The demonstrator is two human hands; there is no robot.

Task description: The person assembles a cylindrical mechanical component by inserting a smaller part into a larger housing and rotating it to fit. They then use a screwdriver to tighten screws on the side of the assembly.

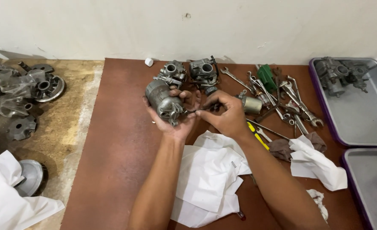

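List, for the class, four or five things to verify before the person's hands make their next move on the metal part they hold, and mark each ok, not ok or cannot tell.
1. Left hand has the grey metal part cupped securely: ok.
2. Right hand grips the thin dark tool firmly: ok.
3. Tool tip seated properly in the part: cannot tell, too small.
4. White paper lies under the hands to catch small pieces: ok.
5. Spare wrenches within reach on the brown mat: ok.
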